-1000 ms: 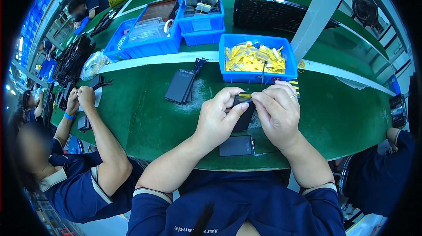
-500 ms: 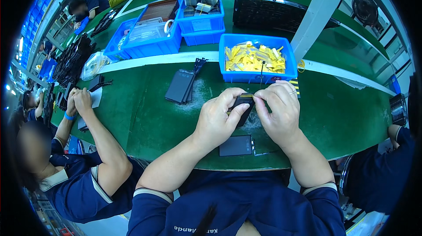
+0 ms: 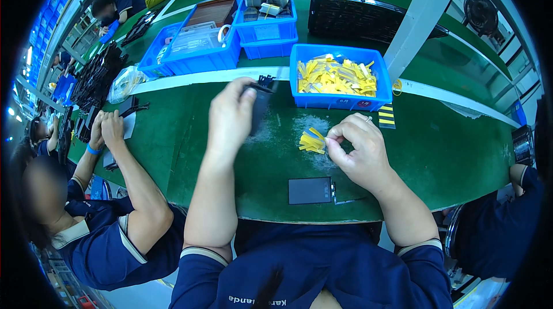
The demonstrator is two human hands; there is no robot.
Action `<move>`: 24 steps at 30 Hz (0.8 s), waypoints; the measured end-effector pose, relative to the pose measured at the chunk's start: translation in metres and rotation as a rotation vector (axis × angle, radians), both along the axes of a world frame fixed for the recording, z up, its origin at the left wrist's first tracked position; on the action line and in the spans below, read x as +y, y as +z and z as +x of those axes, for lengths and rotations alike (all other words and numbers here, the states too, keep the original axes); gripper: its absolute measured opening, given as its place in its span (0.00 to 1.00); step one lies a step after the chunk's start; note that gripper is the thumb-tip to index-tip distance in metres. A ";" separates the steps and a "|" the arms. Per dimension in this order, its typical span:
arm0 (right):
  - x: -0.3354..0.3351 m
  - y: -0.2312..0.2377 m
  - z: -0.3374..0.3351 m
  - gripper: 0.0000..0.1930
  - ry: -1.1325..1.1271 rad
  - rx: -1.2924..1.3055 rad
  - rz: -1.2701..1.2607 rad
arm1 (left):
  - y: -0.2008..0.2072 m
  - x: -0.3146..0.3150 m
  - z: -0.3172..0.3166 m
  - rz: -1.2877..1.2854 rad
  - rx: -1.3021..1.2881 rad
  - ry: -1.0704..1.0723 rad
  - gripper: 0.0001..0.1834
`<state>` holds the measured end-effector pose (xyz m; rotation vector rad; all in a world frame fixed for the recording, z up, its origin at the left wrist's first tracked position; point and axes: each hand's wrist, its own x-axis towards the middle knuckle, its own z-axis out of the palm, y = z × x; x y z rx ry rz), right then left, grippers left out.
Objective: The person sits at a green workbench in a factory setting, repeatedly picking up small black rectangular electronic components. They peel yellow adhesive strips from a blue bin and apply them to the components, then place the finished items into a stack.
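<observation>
Working at the green table (image 3: 438,159), with the blue bin (image 3: 314,100) of strips beyond, we have our hands well apart. The left hand (image 3: 229,116) pinches a dark panel (image 3: 261,108) near its upper edge, which we read as the setting-down step. Nearer us, another panel (image 3: 310,191) lies flat. The right thumb and forefinger meet the edge of the loose yellow strips (image 3: 311,142); whether that right hand (image 3: 360,146) grips one, we cannot tell. The next move, we judge, calls for a clean left release and a single-strip pinch.
</observation>
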<state>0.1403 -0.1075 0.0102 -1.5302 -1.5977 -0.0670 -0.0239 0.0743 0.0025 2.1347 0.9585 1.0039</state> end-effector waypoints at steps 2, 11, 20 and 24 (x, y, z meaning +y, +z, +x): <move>0.000 -0.001 0.000 0.05 -0.003 0.054 -0.037 | 0.000 0.022 -0.011 0.077 0.148 0.114 0.13; 0.002 -0.006 0.005 0.03 0.035 0.293 -0.232 | 0.011 -0.044 0.017 -0.083 -0.055 -0.520 0.13; 0.000 0.005 0.036 0.06 -0.221 0.226 -0.064 | -0.034 -0.055 0.041 -0.257 0.045 -0.373 0.06; -0.006 0.003 0.077 0.03 -0.587 -0.067 -0.012 | -0.042 -0.062 0.049 0.167 0.226 -0.313 0.04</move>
